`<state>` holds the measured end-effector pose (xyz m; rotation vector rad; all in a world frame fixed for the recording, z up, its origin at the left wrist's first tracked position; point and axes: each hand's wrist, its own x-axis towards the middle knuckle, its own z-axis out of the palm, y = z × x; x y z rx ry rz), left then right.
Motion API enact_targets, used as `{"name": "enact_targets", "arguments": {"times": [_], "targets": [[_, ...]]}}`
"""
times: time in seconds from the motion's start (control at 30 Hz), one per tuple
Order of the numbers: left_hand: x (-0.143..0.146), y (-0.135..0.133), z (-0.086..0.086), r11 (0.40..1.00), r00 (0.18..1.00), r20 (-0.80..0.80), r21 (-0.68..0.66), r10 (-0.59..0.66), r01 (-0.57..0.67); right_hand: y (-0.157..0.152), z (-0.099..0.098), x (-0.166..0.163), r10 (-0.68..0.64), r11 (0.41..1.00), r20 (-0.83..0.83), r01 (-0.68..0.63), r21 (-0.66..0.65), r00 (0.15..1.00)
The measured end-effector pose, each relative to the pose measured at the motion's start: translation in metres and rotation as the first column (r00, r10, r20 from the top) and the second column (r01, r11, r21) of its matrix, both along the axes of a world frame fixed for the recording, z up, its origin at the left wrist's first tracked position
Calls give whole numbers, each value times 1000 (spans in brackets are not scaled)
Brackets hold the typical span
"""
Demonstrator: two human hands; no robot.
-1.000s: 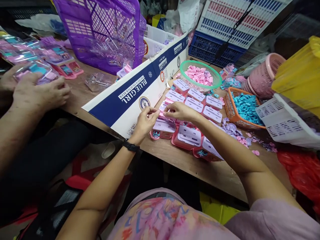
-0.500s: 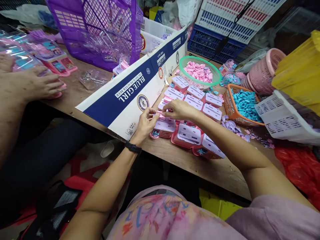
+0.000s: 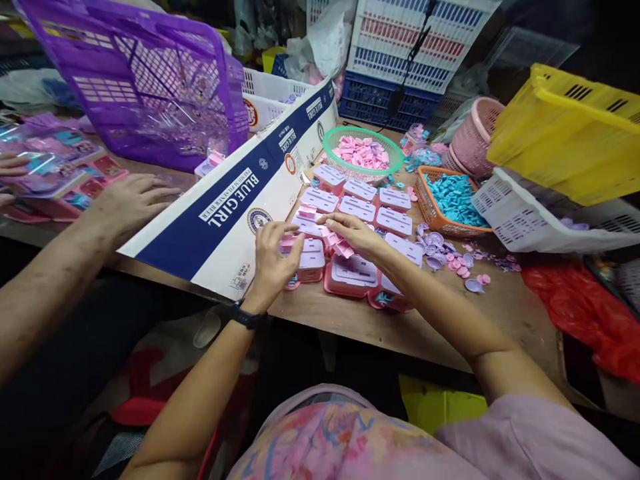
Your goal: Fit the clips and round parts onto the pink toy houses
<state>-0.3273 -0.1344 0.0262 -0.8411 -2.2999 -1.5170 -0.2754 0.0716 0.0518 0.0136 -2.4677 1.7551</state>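
Observation:
My left hand [image 3: 274, 259] rests over a pink toy tray [image 3: 306, 261] at the front of the table, fingers curled around a small pink piece [image 3: 289, 241]. My right hand [image 3: 350, 230] reaches across beside it, fingertips pinched on a small pink piece [image 3: 327, 235] above the same tray. Several more pink trays with white inserts [image 3: 360, 209] lie in rows just beyond both hands. A green basket of pink pieces [image 3: 363, 152] stands further back.
A Blue Girl cardboard wall [image 3: 235, 200] runs left of the trays. Beyond it another person's hand [image 3: 130, 200] lies by packaged toys [image 3: 50, 167] and a purple basket [image 3: 145, 80]. An orange basket of blue pieces [image 3: 450, 199], loose lilac discs [image 3: 450, 257], yellow and white crates stand right.
The view has swung right and down. My left hand has dropped onto the front tray, and my right hand has moved lower with its pinch. The other person's hand has slid toward the cardboard.

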Motion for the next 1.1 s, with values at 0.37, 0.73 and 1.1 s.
{"name": "enact_targets", "arguments": {"times": [0.37,0.73,1.1], "targets": [[-19,77,72,797,768,215,120,-604,593,55,51,22,39,947,-311,64,314,950],[-44,110,22,877,913,-140,-367,-383,312,102,1,-3,-125,958,-36,130,255,991],[-14,99,5,723,852,-186,-633,-490,278,97,-1,-5,-126,927,-62,140,348,990]]}}
